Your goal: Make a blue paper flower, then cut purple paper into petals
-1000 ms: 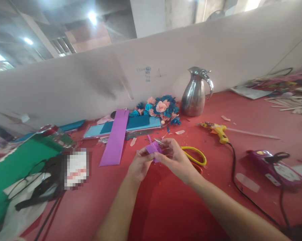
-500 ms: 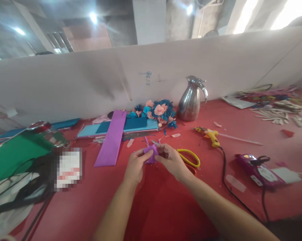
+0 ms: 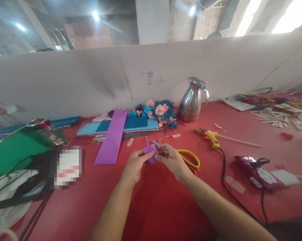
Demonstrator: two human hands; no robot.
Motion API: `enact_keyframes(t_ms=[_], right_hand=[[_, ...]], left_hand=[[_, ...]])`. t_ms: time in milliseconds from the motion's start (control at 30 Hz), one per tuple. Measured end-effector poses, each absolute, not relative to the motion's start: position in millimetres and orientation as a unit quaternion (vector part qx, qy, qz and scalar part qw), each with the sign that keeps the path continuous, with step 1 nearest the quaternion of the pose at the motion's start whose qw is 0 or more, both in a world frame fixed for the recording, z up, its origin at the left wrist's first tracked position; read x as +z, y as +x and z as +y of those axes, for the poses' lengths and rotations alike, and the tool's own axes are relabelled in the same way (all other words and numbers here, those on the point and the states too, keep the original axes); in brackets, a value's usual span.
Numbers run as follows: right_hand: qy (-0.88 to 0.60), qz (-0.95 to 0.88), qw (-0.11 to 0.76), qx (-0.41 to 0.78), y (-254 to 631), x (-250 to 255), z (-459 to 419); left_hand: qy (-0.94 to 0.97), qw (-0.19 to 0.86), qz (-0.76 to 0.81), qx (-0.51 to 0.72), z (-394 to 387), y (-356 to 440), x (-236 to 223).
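Observation:
A small folded piece of purple crepe paper [image 3: 150,150] is pinched between my two hands over the table. My left hand [image 3: 135,164] is closed on its left side, thumb across the front. From the right, my right hand [image 3: 172,160] grips its edge between thumb and fingertips. Scissors with yellow handles [image 3: 191,157] show behind my right hand, their metal tip near the paper; whether they rest on the table or touch my fingers I cannot tell. A long purple paper strip [image 3: 112,140] lies to the left, across light and dark blue paper packs [image 3: 140,124].
Paper flowers [image 3: 162,112] and a steel jug [image 3: 191,103] stand by the white partition. To the right are a yellow glue gun [image 3: 209,136] with its cord, a purple power strip [image 3: 257,172] and wooden sticks [image 3: 271,117]. A glass jar [image 3: 50,132] and green sheet [image 3: 10,152] are left.
The camera view has shifted slightly, so table items sit a little further left. My hands still hold the purple paper, its front face now turned a bit differently.

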State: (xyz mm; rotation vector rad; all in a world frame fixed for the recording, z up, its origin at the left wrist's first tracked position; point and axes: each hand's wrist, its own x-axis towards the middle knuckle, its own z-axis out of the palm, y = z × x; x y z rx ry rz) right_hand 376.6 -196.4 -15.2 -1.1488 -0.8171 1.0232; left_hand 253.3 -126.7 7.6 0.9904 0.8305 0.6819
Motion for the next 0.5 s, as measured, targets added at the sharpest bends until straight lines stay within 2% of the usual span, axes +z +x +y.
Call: enact_keyframes(t_ms=[67,133,200,267,333,367,433,500], right_hand=[[-0.533,-0.376,0.633,0.417,383.1,-12.2,-196.6],[-0.598,-0.426,0.581,0.351,396.3,-5.9,-200.0],[-0.686,-0.503,0.457,0.26,415.0,2.3,-207.4],[-0.764,-0.55,0.279,0.191,434.9,9.7,-216.8],[-0.798,-0.555,0.145,0.185,451.5,13.6,-224.9],[-0.801,-0.556,0.105,0.195,457.4,13.9,-227.6],[-0.796,-0.562,0.067,0.214,463.8,12.0,-229.7],[-0.785,-0.574,0.067,0.222,464.0,8.5,-228.9]], left_hand=[[0.426,0.744,0.396,0.33,-121.9,251.0,7.7],[0.379,0.737,0.42,0.37,-115.3,247.2,7.2],[0.324,0.734,0.432,0.411,-108.3,242.9,6.5],[0.268,0.749,0.423,0.433,-102.4,239.2,6.3],[0.21,0.772,0.409,0.44,-98.5,237.0,7.4],[0.181,0.78,0.405,0.441,-97.3,236.4,8.5],[0.13,0.789,0.405,0.442,-95.9,235.8,11.3],[0.095,0.794,0.41,0.438,-95.4,235.5,14.1]])
